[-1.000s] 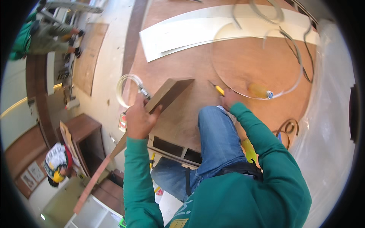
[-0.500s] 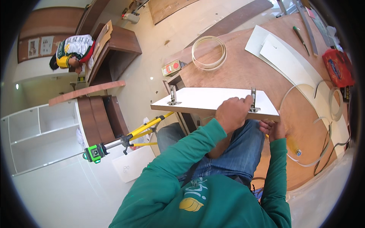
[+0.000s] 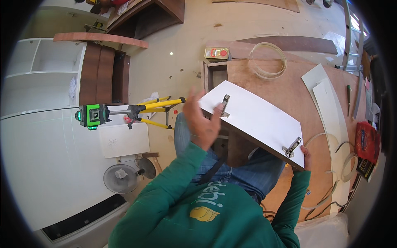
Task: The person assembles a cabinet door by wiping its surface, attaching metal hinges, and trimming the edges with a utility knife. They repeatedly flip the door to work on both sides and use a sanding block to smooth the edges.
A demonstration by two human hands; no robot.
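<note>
A white cabinet door panel point(image 3: 256, 113) with a brown edge lies tilted above my lap, its right end lower and nearer to me. Two metal hinges are on its white face, the left hinge point(image 3: 225, 105) near one end and the right hinge point(image 3: 292, 147) near the other. My left hand point(image 3: 202, 120) is at the panel's left corner, thumb and fingers apart, the thumb close to the left hinge. Wrapped round the right end, my right hand point(image 3: 307, 158) holds the panel; its palm is partly hidden beneath.
A green laser level point(image 3: 94, 115) sits by a yellow-legged tripod point(image 3: 163, 108) on my left. To the right, a brown board point(image 3: 293, 89) carries white strips point(image 3: 331, 107), coiled edging point(image 3: 268, 61) and a screwdriver point(image 3: 348, 99). A tin point(image 3: 217, 53) stands beyond the panel. A fan point(image 3: 120, 178) is lower left.
My left hand has left the right hinge and moved to the panel's left end, opening. The panel has turned, right end nearer me. My right hand now grips that end. The view has shifted.
</note>
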